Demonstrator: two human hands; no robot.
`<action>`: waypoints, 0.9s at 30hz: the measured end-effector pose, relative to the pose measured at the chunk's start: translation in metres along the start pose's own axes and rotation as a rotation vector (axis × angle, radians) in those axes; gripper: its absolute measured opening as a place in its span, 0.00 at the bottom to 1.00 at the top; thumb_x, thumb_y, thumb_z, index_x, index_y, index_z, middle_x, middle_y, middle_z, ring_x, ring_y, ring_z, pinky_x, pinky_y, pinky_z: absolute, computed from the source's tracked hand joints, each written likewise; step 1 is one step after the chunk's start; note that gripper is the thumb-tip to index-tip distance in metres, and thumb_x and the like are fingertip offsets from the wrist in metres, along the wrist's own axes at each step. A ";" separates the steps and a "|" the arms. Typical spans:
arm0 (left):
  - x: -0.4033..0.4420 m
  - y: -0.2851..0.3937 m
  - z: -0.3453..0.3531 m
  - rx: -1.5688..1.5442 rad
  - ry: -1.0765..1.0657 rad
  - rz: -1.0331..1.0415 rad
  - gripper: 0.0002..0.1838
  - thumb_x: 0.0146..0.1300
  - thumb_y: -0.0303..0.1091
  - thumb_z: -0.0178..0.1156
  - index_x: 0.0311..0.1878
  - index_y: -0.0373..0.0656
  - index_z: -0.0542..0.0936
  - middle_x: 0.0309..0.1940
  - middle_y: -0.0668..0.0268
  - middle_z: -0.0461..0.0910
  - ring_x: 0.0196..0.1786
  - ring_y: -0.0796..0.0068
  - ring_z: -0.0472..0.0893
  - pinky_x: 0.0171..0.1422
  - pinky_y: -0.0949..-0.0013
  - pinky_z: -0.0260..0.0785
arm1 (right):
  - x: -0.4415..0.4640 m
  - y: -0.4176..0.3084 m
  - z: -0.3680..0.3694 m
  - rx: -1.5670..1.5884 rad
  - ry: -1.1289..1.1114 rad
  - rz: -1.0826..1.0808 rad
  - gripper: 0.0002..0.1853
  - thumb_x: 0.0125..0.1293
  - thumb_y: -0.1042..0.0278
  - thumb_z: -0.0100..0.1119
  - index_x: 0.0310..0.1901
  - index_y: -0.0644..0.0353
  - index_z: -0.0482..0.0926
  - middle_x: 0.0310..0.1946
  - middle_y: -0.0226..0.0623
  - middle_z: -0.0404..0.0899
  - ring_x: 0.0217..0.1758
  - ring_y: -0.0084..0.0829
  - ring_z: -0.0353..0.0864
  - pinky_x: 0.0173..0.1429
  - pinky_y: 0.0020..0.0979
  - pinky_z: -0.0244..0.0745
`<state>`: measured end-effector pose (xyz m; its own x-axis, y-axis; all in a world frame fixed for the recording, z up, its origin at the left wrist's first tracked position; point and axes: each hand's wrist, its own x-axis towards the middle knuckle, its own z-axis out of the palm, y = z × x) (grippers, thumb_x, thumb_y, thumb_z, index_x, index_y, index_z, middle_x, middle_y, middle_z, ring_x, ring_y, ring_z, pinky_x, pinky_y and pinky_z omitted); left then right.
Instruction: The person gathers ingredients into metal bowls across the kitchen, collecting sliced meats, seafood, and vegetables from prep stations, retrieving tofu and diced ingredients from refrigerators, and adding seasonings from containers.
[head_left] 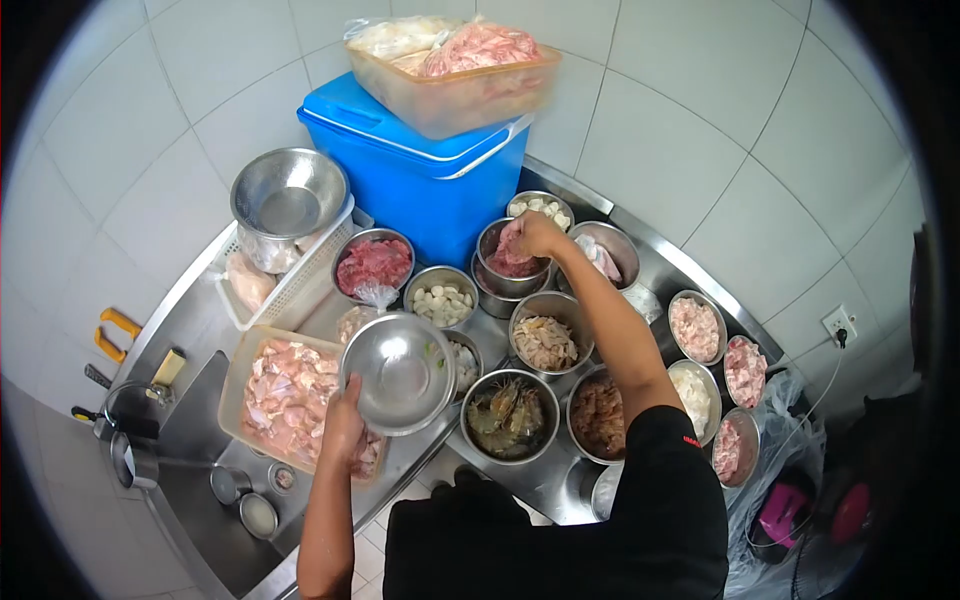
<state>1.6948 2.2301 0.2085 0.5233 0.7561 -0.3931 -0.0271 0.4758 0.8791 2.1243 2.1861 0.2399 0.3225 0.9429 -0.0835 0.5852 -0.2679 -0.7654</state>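
My left hand (345,425) grips the rim of a shiny metal bowl (398,378), tilted so its inside faces up; small green bits cling to its wall. Stretched far forward, my right hand (535,236) has its fingers curled into pinkish raw meat (511,258) in a round steel container. That container sits on top of another one. Close around it are a container of white balls (541,208), one of pale meat (597,256) and one of cooked-looking shreds (545,342). Below the held bowl lies a plastic tub of chicken pieces (285,390).
A blue cooler (415,185) stands at the back with a meat-filled tub (450,95) on top. Containers of shrimp (510,415), red meat (373,262) and white pieces (440,303) crowd the counter. At left is a sink (195,510); a colander (290,195) rests on a white basket (290,290).
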 end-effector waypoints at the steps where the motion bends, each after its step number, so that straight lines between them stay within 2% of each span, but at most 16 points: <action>1: 0.006 0.002 0.006 0.015 -0.026 0.000 0.22 0.71 0.42 0.48 0.55 0.30 0.71 0.43 0.55 0.79 0.41 0.69 0.81 0.41 0.67 0.75 | -0.001 0.005 0.001 -0.001 -0.004 -0.001 0.07 0.52 0.79 0.59 0.34 0.65 0.82 0.26 0.37 0.83 0.26 0.26 0.83 0.30 0.26 0.80; 2: 0.017 0.003 0.012 0.010 -0.022 0.006 0.22 0.71 0.42 0.48 0.55 0.30 0.71 0.43 0.55 0.79 0.41 0.69 0.81 0.41 0.67 0.75 | 0.000 0.012 -0.002 0.142 0.016 0.024 0.07 0.53 0.79 0.59 0.35 0.65 0.82 0.26 0.37 0.83 0.27 0.26 0.83 0.32 0.26 0.80; 4: 0.035 0.001 0.025 0.045 -0.042 -0.005 0.23 0.71 0.42 0.48 0.55 0.29 0.71 0.43 0.55 0.79 0.38 0.68 0.82 0.34 0.66 0.77 | -0.002 0.013 -0.014 0.426 0.003 0.066 0.08 0.53 0.79 0.61 0.36 0.66 0.81 0.29 0.40 0.84 0.30 0.28 0.84 0.32 0.26 0.81; 6: 0.035 0.023 0.044 0.270 -0.082 -0.092 0.24 0.70 0.43 0.48 0.56 0.30 0.69 0.43 0.54 0.79 0.36 0.66 0.83 0.29 0.64 0.79 | -0.016 -0.011 -0.025 0.470 -0.011 0.037 0.09 0.53 0.79 0.61 0.38 0.67 0.81 0.30 0.40 0.84 0.31 0.29 0.85 0.34 0.26 0.81; 8: 0.059 0.010 0.048 0.194 -0.105 -0.081 0.24 0.71 0.43 0.47 0.57 0.30 0.68 0.44 0.53 0.79 0.36 0.64 0.83 0.29 0.62 0.80 | -0.036 -0.059 -0.031 0.520 -0.015 0.003 0.10 0.54 0.79 0.61 0.40 0.67 0.81 0.32 0.41 0.84 0.33 0.30 0.85 0.36 0.27 0.81; 11: 0.065 0.009 0.058 0.112 -0.150 -0.050 0.24 0.71 0.44 0.45 0.58 0.30 0.67 0.45 0.52 0.78 0.37 0.62 0.83 0.31 0.59 0.82 | -0.071 -0.129 -0.018 0.429 -0.149 -0.023 0.12 0.54 0.78 0.62 0.42 0.68 0.80 0.35 0.41 0.83 0.35 0.30 0.84 0.40 0.28 0.81; 13: 0.055 0.016 0.068 0.087 -0.145 -0.030 0.25 0.71 0.44 0.44 0.58 0.30 0.67 0.46 0.52 0.78 0.37 0.60 0.83 0.32 0.58 0.82 | -0.077 -0.153 0.006 0.315 -0.429 -0.049 0.15 0.55 0.75 0.65 0.45 0.67 0.79 0.35 0.37 0.84 0.36 0.24 0.83 0.41 0.24 0.78; 14: 0.044 0.020 0.072 0.052 -0.102 -0.016 0.24 0.72 0.44 0.43 0.54 0.28 0.70 0.40 0.54 0.79 0.32 0.65 0.82 0.29 0.64 0.79 | -0.076 -0.154 0.022 0.309 -0.445 -0.050 0.15 0.55 0.75 0.65 0.45 0.67 0.79 0.35 0.37 0.84 0.36 0.24 0.83 0.41 0.24 0.78; 15: 0.033 0.023 0.071 0.016 -0.056 -0.003 0.24 0.73 0.44 0.43 0.49 0.27 0.72 0.33 0.56 0.81 0.26 0.69 0.82 0.26 0.69 0.76 | -0.072 -0.151 0.041 0.256 -0.520 -0.146 0.15 0.55 0.75 0.65 0.45 0.68 0.79 0.35 0.37 0.84 0.36 0.24 0.83 0.41 0.24 0.78; 16: 0.026 0.024 0.067 0.003 -0.040 0.001 0.24 0.73 0.44 0.43 0.49 0.27 0.72 0.33 0.56 0.81 0.26 0.69 0.82 0.26 0.69 0.76 | -0.068 -0.153 0.056 0.202 -0.595 -0.248 0.15 0.55 0.75 0.65 0.45 0.68 0.79 0.35 0.37 0.84 0.36 0.23 0.83 0.41 0.24 0.78; 19: 0.006 0.022 0.046 0.018 0.000 0.006 0.24 0.73 0.44 0.42 0.50 0.27 0.72 0.35 0.55 0.81 0.24 0.68 0.81 0.24 0.69 0.75 | -0.065 -0.174 0.094 0.050 -0.650 -0.250 0.15 0.55 0.75 0.65 0.44 0.69 0.79 0.36 0.36 0.84 0.37 0.23 0.82 0.40 0.23 0.77; 21: -0.007 0.018 0.028 0.074 -0.021 0.058 0.24 0.73 0.44 0.42 0.51 0.27 0.71 0.36 0.56 0.81 0.30 0.67 0.82 0.32 0.66 0.77 | -0.075 -0.193 0.114 0.107 -0.698 -0.307 0.15 0.55 0.75 0.65 0.45 0.68 0.80 0.37 0.37 0.83 0.36 0.23 0.82 0.38 0.23 0.77; 23: -0.029 0.018 0.008 0.105 0.037 0.031 0.25 0.72 0.45 0.44 0.52 0.27 0.72 0.40 0.54 0.80 0.33 0.66 0.82 0.30 0.65 0.78 | -0.080 -0.211 0.132 -0.031 -0.769 -0.363 0.16 0.56 0.73 0.64 0.47 0.66 0.80 0.40 0.36 0.83 0.34 0.22 0.81 0.38 0.24 0.77; 25: -0.045 0.008 -0.016 0.120 0.099 0.008 0.27 0.71 0.47 0.45 0.53 0.27 0.72 0.43 0.52 0.79 0.36 0.65 0.82 0.29 0.65 0.79 | -0.092 -0.231 0.141 -0.089 -0.768 -0.394 0.16 0.57 0.73 0.62 0.48 0.63 0.80 0.38 0.39 0.83 0.32 0.24 0.82 0.37 0.26 0.76; 27: -0.051 -0.015 -0.042 -0.001 0.180 0.201 0.27 0.71 0.47 0.46 0.50 0.27 0.74 0.40 0.53 0.80 0.32 0.68 0.81 0.27 0.66 0.76 | -0.103 -0.248 0.146 -0.294 -0.503 -0.750 0.13 0.57 0.75 0.60 0.46 0.62 0.81 0.33 0.41 0.81 0.31 0.29 0.82 0.34 0.28 0.75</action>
<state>1.6328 2.2028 0.2045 0.3476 0.9031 -0.2523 -0.1160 0.3085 0.9441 1.8375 2.1839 0.3457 -0.5317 0.8456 0.0466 0.6957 0.4675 -0.5454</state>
